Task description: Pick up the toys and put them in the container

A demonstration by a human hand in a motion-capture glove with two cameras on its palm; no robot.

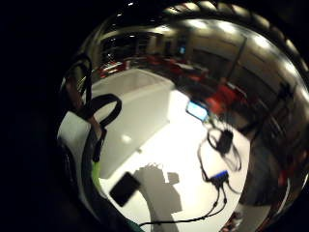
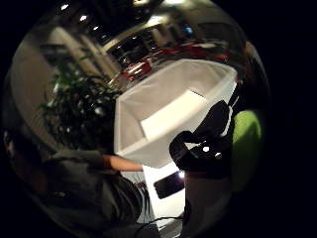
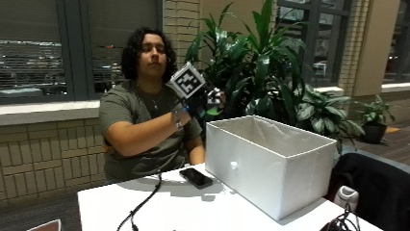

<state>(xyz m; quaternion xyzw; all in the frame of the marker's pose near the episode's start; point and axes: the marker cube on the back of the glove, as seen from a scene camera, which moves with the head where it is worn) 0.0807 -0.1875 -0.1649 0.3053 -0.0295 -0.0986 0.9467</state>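
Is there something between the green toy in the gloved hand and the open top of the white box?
Nothing visible. The right hand holds the green toy raised above the near corner of the box, whose top is open and uncovered.

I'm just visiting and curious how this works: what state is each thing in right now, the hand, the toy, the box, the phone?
Right hand: raised above the table beside the box, gripping a green toy.
Green toy: held in the hand, not yet in the box.
White box: open-topped, upright on the table; no toys show inside.
Phone: lying flat on the table beside the box, screen dark.
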